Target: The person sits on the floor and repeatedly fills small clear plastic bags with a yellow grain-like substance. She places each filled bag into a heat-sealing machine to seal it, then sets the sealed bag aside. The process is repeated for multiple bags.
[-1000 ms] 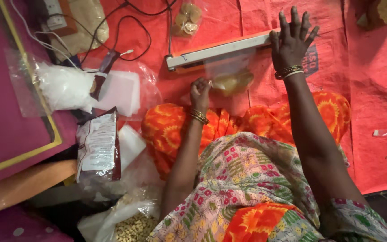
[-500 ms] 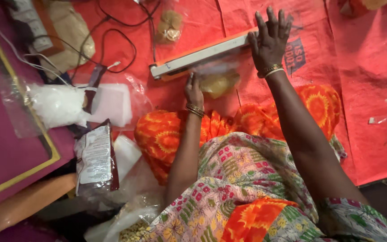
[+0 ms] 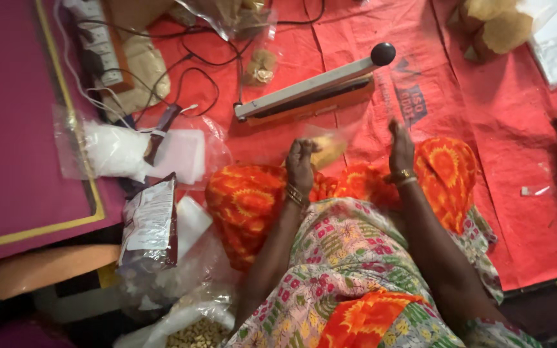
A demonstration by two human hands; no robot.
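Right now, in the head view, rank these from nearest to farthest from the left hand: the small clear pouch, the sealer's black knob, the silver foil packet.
1. Small clear pouch, held in the left hand.
2. Sealer's black knob, up and to the right.
3. Silver foil packet, far left, by the knee.

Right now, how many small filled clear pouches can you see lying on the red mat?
2: one pouch beside the black cables above the sealer, and one pouch held at the left hand. Others may be hidden in the piles at the top.

The small clear packet (image 3: 327, 149) is motion-blurred, and the left hand (image 3: 300, 164) hides part of it.
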